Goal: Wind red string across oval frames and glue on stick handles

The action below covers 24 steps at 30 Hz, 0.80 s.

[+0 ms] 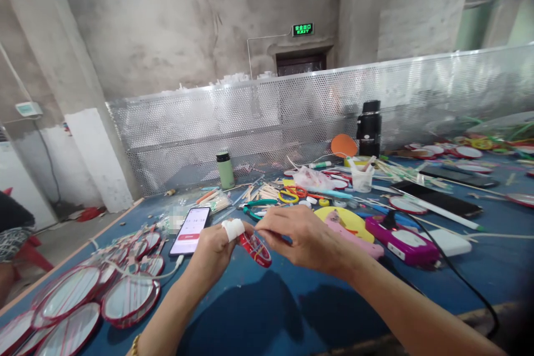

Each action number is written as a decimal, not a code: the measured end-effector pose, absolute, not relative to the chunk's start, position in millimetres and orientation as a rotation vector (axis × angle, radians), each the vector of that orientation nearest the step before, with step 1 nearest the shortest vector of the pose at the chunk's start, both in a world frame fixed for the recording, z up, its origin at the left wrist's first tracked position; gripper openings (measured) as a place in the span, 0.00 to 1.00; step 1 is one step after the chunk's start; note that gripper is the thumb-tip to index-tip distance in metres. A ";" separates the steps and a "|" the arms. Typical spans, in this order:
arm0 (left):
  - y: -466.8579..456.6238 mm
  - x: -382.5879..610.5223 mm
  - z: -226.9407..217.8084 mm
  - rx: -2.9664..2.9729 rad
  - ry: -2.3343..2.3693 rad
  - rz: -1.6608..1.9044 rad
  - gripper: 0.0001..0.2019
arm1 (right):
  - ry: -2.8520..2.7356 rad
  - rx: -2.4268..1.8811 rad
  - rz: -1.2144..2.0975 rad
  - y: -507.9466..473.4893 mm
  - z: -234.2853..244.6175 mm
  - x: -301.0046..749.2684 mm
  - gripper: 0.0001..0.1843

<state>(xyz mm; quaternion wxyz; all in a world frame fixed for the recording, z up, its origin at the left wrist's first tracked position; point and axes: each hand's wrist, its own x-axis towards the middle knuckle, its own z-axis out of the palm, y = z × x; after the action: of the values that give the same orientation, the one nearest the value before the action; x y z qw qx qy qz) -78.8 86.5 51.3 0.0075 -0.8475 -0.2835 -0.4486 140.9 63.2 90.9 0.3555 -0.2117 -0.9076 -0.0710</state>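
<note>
My left hand [217, 247], with a white wrapping around one finger, grips a small red-rimmed oval piece [255, 250] that has light and gold markings. Just right of it is my right hand [294, 233], its fingers curled and pinched together by the piece's upper edge. What those fingertips hold, if anything, is too small to make out. Both hands are raised over the blue tabletop [246, 311]. Behind my left hand lies a lit phone [191, 231]. Larger red-rimmed discs [129, 297] are heaped at the left.
Scissors [288, 196], wooden sticks [262, 192] and a white cup [362, 178] lie or stand behind my hands. A purple device [403, 242] with a black cable is at right. Further back are a green bottle [226, 170], a black flask [369, 130] and a perforated metal screen [200, 128].
</note>
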 end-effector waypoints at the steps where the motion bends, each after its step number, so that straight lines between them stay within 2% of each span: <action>1: 86.2 -78.6 51.5 -2.647 -0.876 -1.410 0.16 | -2.350 -0.533 -0.172 62.5 93.6 140.8 0.10; 14: 86.6 -80.0 49.9 -2.701 -0.883 -1.427 0.16 | -2.491 -0.559 -0.300 60.9 94.3 135.5 0.12; 24: 86.1 -79.1 49.1 -2.692 -0.846 -1.427 0.12 | -2.445 -0.485 -0.212 67.9 91.2 131.6 0.10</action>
<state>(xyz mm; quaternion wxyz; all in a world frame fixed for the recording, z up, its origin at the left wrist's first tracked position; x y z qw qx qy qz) -79.1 86.1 49.1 -0.0101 -0.8512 -0.2676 -0.4513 131.6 67.9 91.2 0.3145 -0.1842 -0.9277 -0.0804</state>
